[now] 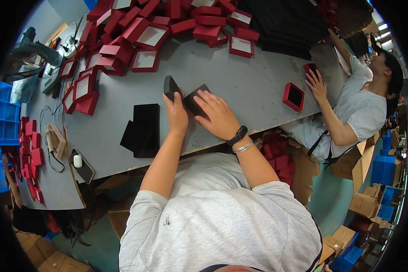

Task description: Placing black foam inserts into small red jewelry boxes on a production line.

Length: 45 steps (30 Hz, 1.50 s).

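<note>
My left hand [177, 113] grips a small, thick black pad [170, 87], which looks like a foam box insert, tilted up on its edge. Close beside it, my right hand [220, 115] has its fingers over a flat dark square pad [196, 105] and its thumb along the near side. The two pads are nearly touching above the grey table [240, 88]. Left of my forearms lies a stack of flat black sheets [146, 129], with a smaller black piece [127, 136] partly beside it.
Many red boxes with white insides [145, 60] are heaped at the far left. A black stack [283, 27] stands at the far right. On the right a co-worker's hand [317, 86] touches a red box, near another red box with black inside [293, 97]. A phone [84, 170] lies near the left edge.
</note>
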Each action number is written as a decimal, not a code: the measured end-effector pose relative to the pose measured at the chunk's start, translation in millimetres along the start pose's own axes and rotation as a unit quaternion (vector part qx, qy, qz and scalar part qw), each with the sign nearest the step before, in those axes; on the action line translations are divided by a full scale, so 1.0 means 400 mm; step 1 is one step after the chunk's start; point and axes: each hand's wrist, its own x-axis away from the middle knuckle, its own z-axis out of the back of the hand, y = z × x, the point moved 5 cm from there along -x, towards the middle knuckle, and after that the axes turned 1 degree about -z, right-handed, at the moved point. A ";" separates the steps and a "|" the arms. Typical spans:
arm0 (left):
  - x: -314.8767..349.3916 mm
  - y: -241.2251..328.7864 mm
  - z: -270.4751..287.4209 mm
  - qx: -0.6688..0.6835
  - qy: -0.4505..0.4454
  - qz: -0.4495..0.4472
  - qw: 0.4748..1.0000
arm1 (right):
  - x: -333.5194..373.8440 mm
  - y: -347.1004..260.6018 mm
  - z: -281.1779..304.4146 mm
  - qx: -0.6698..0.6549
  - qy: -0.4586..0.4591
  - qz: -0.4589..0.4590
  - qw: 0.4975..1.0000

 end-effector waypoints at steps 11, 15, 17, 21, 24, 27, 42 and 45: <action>0.003 0.005 0.003 -0.006 0.002 -0.009 1.000 | 0.035 -0.001 -0.051 0.127 -0.115 0.034 0.985; 0.001 -0.004 0.004 -0.019 -0.014 -0.025 0.999 | 0.031 -0.006 -0.054 0.120 -0.128 0.016 0.984; 0.004 0.001 -0.001 -0.026 -0.014 -0.024 0.999 | 0.031 -0.013 -0.051 0.139 -0.112 0.034 0.983; -0.003 -0.012 0.003 -0.058 -0.014 -0.031 0.998 | 0.023 -0.013 -0.056 0.135 -0.131 0.016 0.982; 0.005 -0.002 0.000 -0.047 -0.016 -0.004 0.999 | 0.014 -0.025 -0.053 0.139 -0.122 0.022 0.982; 0.001 -0.009 0.004 -0.026 -0.016 -0.020 0.999 | 0.030 -0.028 -0.028 0.098 -0.057 0.066 0.991; 0.124 0.108 0.051 -0.066 -0.066 -0.033 0.995 | 0.147 0.162 0.120 0.206 0.138 -0.123 0.961; 0.173 0.197 0.063 -0.188 -0.116 -0.092 0.971 | 0.157 0.205 0.158 0.154 0.192 -0.183 0.952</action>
